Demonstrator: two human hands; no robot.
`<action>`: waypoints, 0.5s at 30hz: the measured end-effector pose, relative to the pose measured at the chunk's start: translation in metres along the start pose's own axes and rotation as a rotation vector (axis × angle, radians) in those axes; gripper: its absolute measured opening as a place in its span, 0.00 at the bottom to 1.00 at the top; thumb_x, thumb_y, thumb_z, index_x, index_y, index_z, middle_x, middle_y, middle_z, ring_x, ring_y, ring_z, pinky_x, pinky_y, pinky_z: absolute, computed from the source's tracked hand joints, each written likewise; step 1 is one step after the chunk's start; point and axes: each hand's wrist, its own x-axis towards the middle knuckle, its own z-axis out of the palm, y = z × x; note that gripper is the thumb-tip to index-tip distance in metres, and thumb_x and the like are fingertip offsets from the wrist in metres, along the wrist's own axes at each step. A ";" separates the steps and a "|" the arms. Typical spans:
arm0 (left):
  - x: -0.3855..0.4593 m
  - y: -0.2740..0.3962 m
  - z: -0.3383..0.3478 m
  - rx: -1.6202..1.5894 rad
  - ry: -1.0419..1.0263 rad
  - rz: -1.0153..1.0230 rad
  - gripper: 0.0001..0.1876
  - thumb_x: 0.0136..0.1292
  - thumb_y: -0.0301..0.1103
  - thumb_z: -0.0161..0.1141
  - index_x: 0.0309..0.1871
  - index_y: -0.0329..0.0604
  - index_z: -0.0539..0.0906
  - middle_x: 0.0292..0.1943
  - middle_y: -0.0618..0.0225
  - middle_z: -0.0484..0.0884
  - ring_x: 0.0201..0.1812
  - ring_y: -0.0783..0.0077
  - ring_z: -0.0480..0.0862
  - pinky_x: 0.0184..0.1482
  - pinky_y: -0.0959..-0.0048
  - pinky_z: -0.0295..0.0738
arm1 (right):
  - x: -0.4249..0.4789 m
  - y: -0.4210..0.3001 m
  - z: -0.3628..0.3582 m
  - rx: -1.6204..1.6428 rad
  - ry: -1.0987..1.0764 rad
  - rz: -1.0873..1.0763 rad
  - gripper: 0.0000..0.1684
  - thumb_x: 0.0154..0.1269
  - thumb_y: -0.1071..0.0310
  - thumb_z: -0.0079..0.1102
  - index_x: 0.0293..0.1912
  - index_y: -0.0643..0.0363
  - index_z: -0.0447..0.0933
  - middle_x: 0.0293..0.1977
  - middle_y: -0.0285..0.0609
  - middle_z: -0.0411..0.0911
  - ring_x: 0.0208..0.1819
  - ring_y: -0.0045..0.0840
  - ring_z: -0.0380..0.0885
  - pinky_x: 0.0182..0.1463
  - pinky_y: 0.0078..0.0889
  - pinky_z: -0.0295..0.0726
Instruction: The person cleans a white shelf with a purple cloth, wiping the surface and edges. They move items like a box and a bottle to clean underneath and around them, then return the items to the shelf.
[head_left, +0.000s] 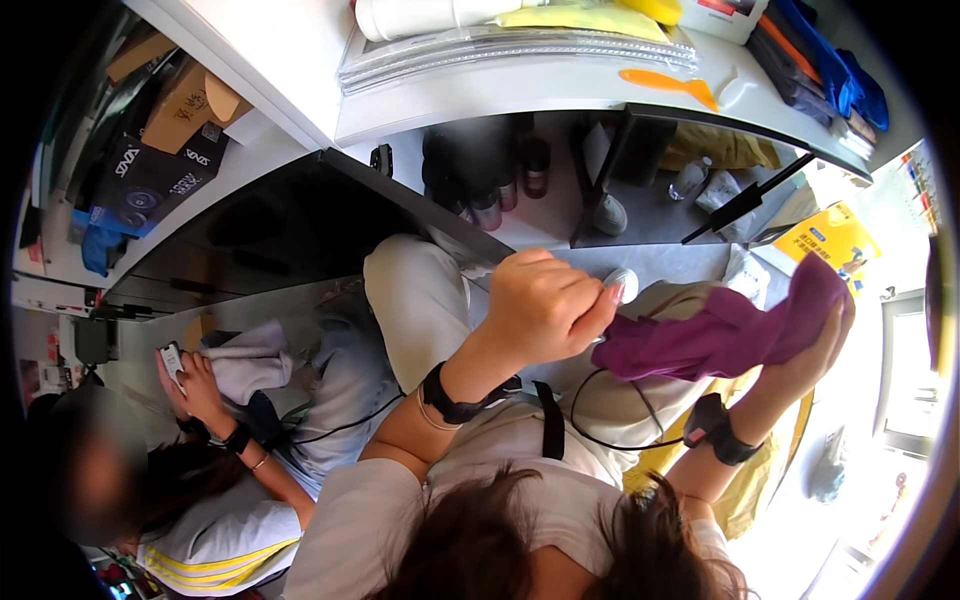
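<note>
A crumpled purple cloth (690, 337) stretches across the space above my lap. My right hand (829, 337) holds its raised right end, with the cloth draped over the fingers. My left hand (551, 304) is curled into a fist, back of the hand upward, beside the cloth's left end. Its fingertips are mostly hidden, so whether it pinches the cloth or something small cannot be told. Both wrists wear black straps with small modules, and a black cable (615, 448) loops beneath the cloth to the right one.
Ahead, a white shelf (480, 112) bears plastic sleeves, an orange scraper (667, 84) and folded fabrics (806, 67). Under it are dark glossy panels and bottles. A yellow box (825, 240) stands at the right. To the left sits another person (225, 525) holding a phone (172, 364).
</note>
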 end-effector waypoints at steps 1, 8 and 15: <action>0.001 0.001 0.000 -0.009 0.005 0.010 0.15 0.52 0.29 0.63 0.12 0.45 0.74 0.10 0.72 0.71 0.12 0.69 0.68 0.21 0.74 0.61 | 0.002 0.005 0.003 -0.096 -0.062 -0.104 0.16 0.72 0.65 0.43 0.52 0.65 0.71 0.46 0.48 0.77 0.49 0.30 0.77 0.53 0.29 0.77; -0.018 0.013 -0.022 -0.047 -0.038 0.033 0.13 0.48 0.28 0.63 0.11 0.45 0.72 0.12 0.71 0.73 0.14 0.69 0.74 0.22 0.75 0.66 | -0.009 0.043 0.111 -0.572 -0.415 -0.543 0.09 0.70 0.67 0.50 0.45 0.61 0.72 0.36 0.50 0.77 0.37 0.41 0.77 0.45 0.32 0.75; -0.040 0.019 -0.029 -0.123 0.067 0.051 0.12 0.45 0.28 0.63 0.12 0.47 0.72 0.12 0.73 0.73 0.16 0.73 0.74 0.24 0.78 0.68 | -0.010 0.092 0.208 -0.902 -0.436 -0.753 0.07 0.71 0.63 0.47 0.40 0.56 0.68 0.35 0.47 0.77 0.30 0.49 0.77 0.29 0.48 0.76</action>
